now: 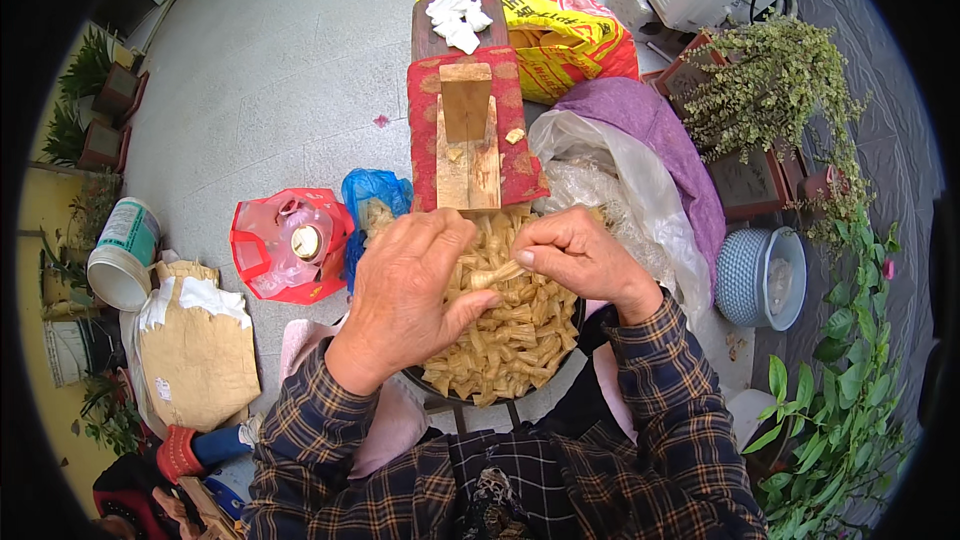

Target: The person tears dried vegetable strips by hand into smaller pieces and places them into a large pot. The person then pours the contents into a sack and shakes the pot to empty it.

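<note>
My right hand [585, 255] is closed, its thumb and forefinger pinching one end of a small tan folded strip bundle [497, 275]. Opposite it, my left hand [408, 285] has its thumb stretched away from the fingers, near the bundle's other end; its fingertips are partly hidden. Beneath both hands lies a heap of similar tan bundles [500, 350] in a dark round basin [470, 401]. Just beyond the heap, a wooden block [470, 175] with an upright board [466, 105] rests on a red patterned cloth [424, 120] over a bench [430, 35].
Crumpled white tissue [458, 20] lies on the bench's far end. Left stand a red plastic bag [290, 275], a blue bag [372, 195], flattened cardboard [200, 360] and a white bucket [122, 255]. Right are a yellow-red sack [570, 60], a purple sack [650, 130], a blue basket [745, 275] and plants [780, 90].
</note>
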`<state>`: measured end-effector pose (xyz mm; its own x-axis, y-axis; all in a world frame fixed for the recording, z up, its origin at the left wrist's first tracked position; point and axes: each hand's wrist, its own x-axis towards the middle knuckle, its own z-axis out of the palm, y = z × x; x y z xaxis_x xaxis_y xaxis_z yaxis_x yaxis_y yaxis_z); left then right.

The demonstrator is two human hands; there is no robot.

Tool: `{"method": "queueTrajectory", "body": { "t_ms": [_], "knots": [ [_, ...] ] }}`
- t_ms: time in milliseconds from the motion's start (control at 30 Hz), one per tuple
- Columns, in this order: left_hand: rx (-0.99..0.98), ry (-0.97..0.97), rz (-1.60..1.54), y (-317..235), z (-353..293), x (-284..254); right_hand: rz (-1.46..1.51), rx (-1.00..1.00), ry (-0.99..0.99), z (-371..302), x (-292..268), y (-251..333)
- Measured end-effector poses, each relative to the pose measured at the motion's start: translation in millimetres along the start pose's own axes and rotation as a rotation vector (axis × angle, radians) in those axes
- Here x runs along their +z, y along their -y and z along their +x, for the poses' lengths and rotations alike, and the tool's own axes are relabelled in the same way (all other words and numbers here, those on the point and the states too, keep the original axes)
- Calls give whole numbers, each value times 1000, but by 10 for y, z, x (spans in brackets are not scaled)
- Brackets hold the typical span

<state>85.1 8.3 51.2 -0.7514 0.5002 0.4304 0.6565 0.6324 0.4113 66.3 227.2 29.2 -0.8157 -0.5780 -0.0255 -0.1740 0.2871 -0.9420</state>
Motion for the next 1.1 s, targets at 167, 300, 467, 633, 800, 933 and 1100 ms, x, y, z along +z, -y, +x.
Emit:
{"method": "queueTrajectory", "body": {
  "t_ms": [167, 300, 467, 633, 800, 933, 1100],
  "knots": [
    [-129, 195, -112, -86, -57, 117, -28, -52, -9, 80, 172, 54],
    [-158, 549, -335, 19, -85, -3, -48, -109, 138, 14, 25, 110],
    [-152, 810, -595, 121, -89, -135, -30, -100, 288, -125, -49, 187],
    [-150, 673, -497, 174, -67, -65, -97, -69, 240, -113, -131, 171],
    [-280, 254, -148, 438, 234, 134, -354, -139, -196, 316, -168, -28],
    [-366, 63, -131, 617, 401, 237, -393, -127, -393, 618, -121, -126],
    [-394, 14, -98, 716, 437, 298, -419, -139, -467, 753, -81, -247]
  ]
}}
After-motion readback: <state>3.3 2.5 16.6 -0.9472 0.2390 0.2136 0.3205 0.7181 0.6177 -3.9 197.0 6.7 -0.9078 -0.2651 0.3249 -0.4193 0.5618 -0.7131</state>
